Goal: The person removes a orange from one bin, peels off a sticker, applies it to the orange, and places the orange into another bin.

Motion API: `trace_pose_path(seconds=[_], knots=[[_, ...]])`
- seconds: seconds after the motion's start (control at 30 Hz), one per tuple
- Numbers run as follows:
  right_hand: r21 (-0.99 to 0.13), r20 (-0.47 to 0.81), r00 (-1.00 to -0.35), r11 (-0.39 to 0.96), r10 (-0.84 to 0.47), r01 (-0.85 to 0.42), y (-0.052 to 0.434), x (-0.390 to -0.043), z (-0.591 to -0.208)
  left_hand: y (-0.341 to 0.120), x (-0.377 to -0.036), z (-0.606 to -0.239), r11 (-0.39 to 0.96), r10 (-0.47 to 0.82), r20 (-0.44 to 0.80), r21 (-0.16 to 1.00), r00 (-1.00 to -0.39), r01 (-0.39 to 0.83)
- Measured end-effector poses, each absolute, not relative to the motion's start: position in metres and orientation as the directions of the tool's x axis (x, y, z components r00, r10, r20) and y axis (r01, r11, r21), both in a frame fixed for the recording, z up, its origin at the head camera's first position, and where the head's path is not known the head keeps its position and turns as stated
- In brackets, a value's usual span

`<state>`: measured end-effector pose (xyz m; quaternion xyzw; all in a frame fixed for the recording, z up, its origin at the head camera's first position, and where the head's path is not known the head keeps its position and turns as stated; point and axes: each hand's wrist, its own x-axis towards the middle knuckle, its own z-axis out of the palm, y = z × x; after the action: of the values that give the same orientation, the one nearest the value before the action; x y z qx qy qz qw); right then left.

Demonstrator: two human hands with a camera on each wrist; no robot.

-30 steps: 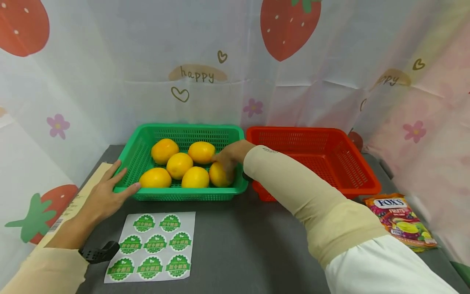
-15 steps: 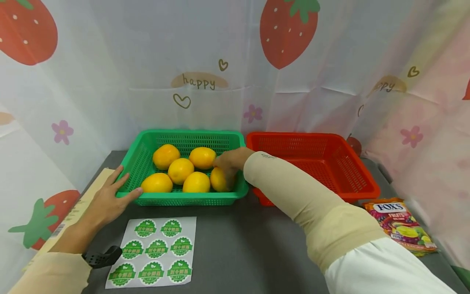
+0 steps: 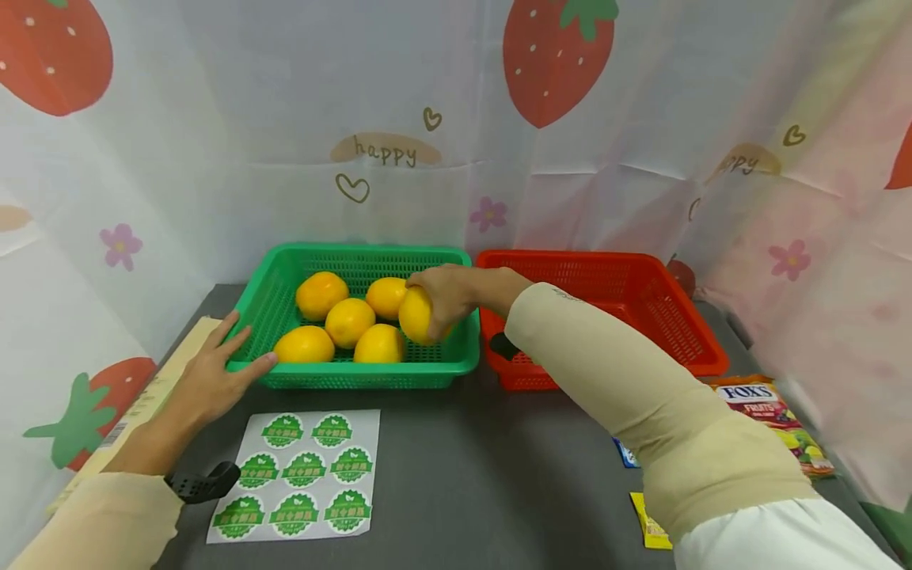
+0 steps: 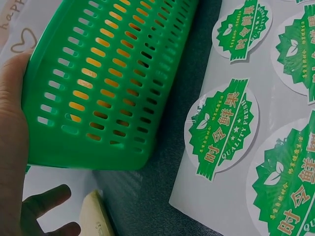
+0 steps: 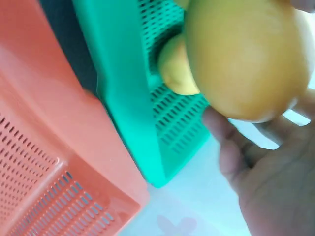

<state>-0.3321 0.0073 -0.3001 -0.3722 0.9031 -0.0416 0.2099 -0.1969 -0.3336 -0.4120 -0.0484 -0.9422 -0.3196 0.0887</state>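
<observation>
The green basket [image 3: 456, 358], perforated plastic, sat left of the red basket [image 3: 684, 324]. Your left hand [image 3: 207, 380] lay spread, fingers straight, against its near-left corner. Your right hand [image 3: 445, 297] curled round one smooth yellow-orange lemon [image 3: 415, 315], held above the basket's right end.

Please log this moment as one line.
right hand: grips yellow-orange fruit | left hand: rests on green plastic basket
</observation>
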Motion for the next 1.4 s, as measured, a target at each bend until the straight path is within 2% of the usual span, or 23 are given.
trace_pose_path(seconds=[0.2,0.33,0.53,0.83,0.97,1.13,1.4], knots=[[-0.474,-0.162,-0.69,0.669,-0.705,-0.572,0.039,-0.312,-0.294,-0.33,-0.201,-0.411,0.786,0.041,0.187,0.6,-0.982,0.147],[-0.572,-0.048,-0.702,0.595,-0.711,-0.564,0.06,-0.293,-0.301,-0.333,-0.199,-0.408,0.779,0.029,0.179,0.612,-0.983,0.135],[-0.645,0.108,-0.719,0.502,-0.686,-0.576,0.094,-0.253,-0.316,-0.335,-0.199,-0.41,0.777,0.028,0.184,0.614,-0.982,0.137],[-0.725,0.293,-0.693,0.32,-0.658,-0.61,0.142,-0.184,-0.351,-0.334,-0.198,-0.409,0.785,0.007,0.194,0.607,-0.981,0.126],[-0.78,0.305,-0.754,0.302,-0.582,-0.548,0.154,-0.17,-0.383,-0.334,-0.198,-0.41,0.781,0.008,0.18,0.614,-0.984,0.119],[-0.81,0.266,-0.863,0.385,-0.43,-0.441,0.156,-0.167,-0.422,-0.333,-0.197,-0.409,0.771,0.013,0.168,0.626,-0.986,0.116],[-0.786,0.245,-0.926,0.5,-0.288,-0.363,0.149,-0.179,-0.456,-0.335,-0.199,-0.412,0.785,0.023,0.179,0.606,-0.984,0.129]])
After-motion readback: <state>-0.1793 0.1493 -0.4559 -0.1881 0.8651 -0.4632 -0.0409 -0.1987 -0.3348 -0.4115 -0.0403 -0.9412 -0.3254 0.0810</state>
